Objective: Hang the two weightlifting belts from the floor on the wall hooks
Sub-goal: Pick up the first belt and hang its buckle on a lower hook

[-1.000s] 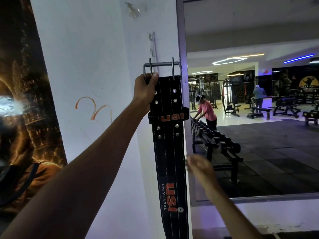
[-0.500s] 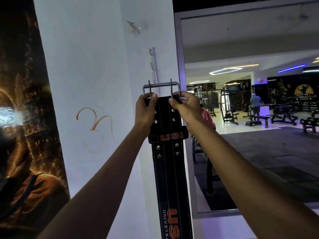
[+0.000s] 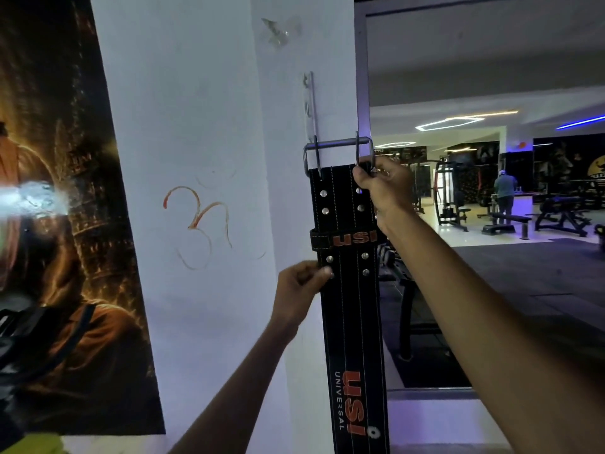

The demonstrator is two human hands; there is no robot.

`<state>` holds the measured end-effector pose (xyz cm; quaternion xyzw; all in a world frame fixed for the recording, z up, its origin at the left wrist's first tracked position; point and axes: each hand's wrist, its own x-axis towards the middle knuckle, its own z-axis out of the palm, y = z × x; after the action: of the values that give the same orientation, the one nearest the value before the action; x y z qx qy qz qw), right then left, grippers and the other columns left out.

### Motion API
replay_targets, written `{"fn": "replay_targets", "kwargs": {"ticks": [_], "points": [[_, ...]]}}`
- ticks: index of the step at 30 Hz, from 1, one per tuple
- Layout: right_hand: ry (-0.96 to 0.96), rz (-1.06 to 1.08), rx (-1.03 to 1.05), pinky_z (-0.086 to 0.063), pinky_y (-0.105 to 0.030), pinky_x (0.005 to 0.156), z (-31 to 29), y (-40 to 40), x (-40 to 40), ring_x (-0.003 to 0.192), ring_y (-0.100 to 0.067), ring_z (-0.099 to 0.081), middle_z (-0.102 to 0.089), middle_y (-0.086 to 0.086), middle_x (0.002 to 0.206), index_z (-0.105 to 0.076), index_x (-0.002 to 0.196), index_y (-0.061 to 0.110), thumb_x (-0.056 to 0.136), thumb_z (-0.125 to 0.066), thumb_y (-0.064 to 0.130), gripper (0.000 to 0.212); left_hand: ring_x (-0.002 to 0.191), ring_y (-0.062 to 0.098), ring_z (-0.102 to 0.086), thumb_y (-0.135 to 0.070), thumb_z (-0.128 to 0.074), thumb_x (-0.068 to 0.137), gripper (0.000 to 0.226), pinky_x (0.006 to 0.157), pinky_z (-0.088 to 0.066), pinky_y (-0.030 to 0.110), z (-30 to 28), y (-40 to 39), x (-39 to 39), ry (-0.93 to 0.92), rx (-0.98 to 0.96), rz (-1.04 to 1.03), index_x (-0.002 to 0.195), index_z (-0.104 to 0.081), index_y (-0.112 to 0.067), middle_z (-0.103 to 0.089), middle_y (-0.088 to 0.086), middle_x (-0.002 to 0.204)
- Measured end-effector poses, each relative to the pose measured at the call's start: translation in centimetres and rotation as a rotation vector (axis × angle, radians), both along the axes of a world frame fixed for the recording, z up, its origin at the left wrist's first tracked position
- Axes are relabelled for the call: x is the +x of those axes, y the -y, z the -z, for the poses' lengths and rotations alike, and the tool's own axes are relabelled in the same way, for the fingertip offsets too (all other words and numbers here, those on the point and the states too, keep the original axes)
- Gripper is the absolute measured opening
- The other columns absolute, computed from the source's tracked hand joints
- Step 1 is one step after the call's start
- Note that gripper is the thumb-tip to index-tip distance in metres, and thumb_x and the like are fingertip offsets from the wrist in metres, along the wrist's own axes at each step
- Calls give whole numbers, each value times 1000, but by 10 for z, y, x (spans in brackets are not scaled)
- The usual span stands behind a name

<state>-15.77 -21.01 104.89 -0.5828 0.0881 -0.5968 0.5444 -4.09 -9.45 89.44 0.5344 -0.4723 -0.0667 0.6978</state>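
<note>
Head view: belt (image 3: 348,322) vertical, buckle (image 3: 337,152) up

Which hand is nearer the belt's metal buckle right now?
Right. The right hand grips the belt at its top corner, touching the buckle. The left hand pinches the belt's left edge lower down, below the USI loop.

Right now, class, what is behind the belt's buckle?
Behind the buckle is the white wall and the hook strip's lower end. The belt hides anything lower.
</note>
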Motion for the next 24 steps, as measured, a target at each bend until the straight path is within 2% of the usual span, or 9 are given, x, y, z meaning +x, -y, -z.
{"fn": "replay_targets", "kwargs": {"ticks": [3, 5, 8, 10, 14, 16, 20, 22, 24], "points": [[16, -9, 22, -43, -6, 36, 0, 2, -4, 62, -2, -59, -68, -3, 84, -70, 111, 5, 85, -71, 0, 27, 81, 18, -72, -11, -75, 88, 4, 78, -60, 38, 57, 6, 8, 26, 140, 6, 88, -75, -7, -78, 5, 84], [15, -5, 21, -43, -5, 37, 0, 1, -6, 59, -1, -58, -68, 1, 81, -70, 111, 6, 85, -71, 0, 27, 83, 24, -69, -25, -80, 81, 27, 83, -58, 55, 98, 10, 14, 51, 265, 16, 88, -72, 0, -77, 15, 88], [12, 1, 3, -46, -5, 40, 3, 4, -8, 58, -1, -58, -69, -2, 84, -70, 110, 6, 85, -72, 0, 26, 89, 26, -66, -30, -81, 79, 43, 89, -55, 61, 138, 11, 19, 46, 421, 108, 94, -68, 8, -75, 23, 94], [5, 1, 2, -45, -5, 39, 6, 7, -9, 60, -1, -60, -69, -7, 93, -70, 110, 6, 85, -71, 0, 26, 89, 23, -60, -38, -83, 82, 57, 87, -53, 54, 128, 10, 18, 3, 403, 100, 94, -61, 14, -67, 14, 90], [5, 1, 14, -44, -5, 37, 9, 9, -9, 50, 7, -58, -69, -10, 100, -70, 111, 5, 85, -71, 0, 26, 93, 20, -75, -10, -73, 91, 21, 90, -60, 34, 57, 10, 10, -97, 139, 45, 108, -74, 2, -80, 11, 98], [12, -5, 19, -45, -7, 38, 10, 8, -9, 46, 7, -58, -68, -10, 98, -70, 110, 4, 85, -71, -1, 26, 92, 19, -77, -4, -71, 92, 16, 85, -60, 29, 48, 12, 6, -53, 134, 85, 106, -76, -1, -81, 8, 96], [9, -14, 44, -47, -16, 37, 11, 8, -12, 58, -2, -61, -70, -4, 87, -71, 109, 8, 85, -73, 2, 25, 89, 13, -76, 1, -71, 90, 21, 81, -58, 25, 110, 9, 0, -42, 276, 131, 97, -80, -16, -81, 1, 95], [12, -16, 50, -47, -14, 37, 13, 8, -15, 59, 0, -61, -69, 2, 81, -71, 109, 8, 84, -73, 1, 25, 90, 16, -75, -1, -72, 89, 21, 84, -57, 30, 139, 3, -5, -10, 363, 145, 91, -80, -20, -80, 1, 94], [2, -14, 51, -47, -13, 38, 18, 8, -16, 60, 3, -62, -68, 5, 80, -71, 108, 8, 85, -72, 0, 25, 83, 9, -72, -3, -71, 90, 27, 81, -54, 27, 147, 0, -5, 6, 425, 157, 80, -79, -27, -78, -8, 84]]}}
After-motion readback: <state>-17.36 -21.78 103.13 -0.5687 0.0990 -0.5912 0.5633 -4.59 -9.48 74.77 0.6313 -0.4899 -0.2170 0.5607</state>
